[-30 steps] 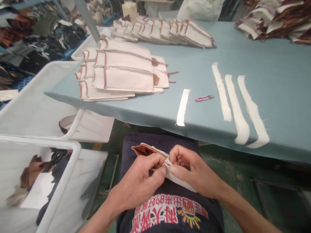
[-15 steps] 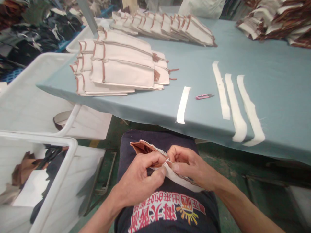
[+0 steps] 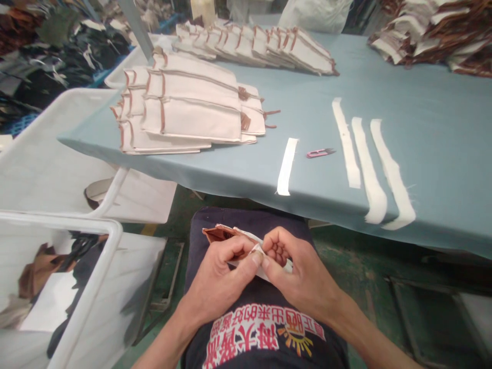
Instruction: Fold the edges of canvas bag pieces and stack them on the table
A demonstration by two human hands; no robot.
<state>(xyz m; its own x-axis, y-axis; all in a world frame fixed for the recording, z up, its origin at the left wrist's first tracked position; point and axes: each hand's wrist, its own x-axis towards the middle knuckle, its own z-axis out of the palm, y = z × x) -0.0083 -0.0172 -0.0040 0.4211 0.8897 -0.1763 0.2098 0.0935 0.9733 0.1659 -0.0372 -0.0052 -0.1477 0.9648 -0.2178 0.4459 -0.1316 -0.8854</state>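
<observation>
Over my lap, a white fabric piece with a brown lining (image 3: 219,233) is pinched between both hands; it looks like a small pouch. My left hand (image 3: 226,271) is closed on its upper edge, thumb against index finger. Right beside it, my right hand (image 3: 295,264) grips the same edge, thumb and index finger meeting close to the left thumb. A small white fold sticks up between the fingertips. Most of the piece is hidden behind my hands.
Ahead is a blue-green covered table (image 3: 307,102) with stacked white pouches (image 3: 200,120), a row of more pouches (image 3: 261,43), thread snips (image 3: 321,152), a short white strip (image 3: 287,166) and longer strips (image 3: 369,169). White bins (image 3: 115,230) stand at left.
My right hand has turned and shifted its grip so its thumb meets the left thumb at the edge. Less of the white fabric shows below my right hand.
</observation>
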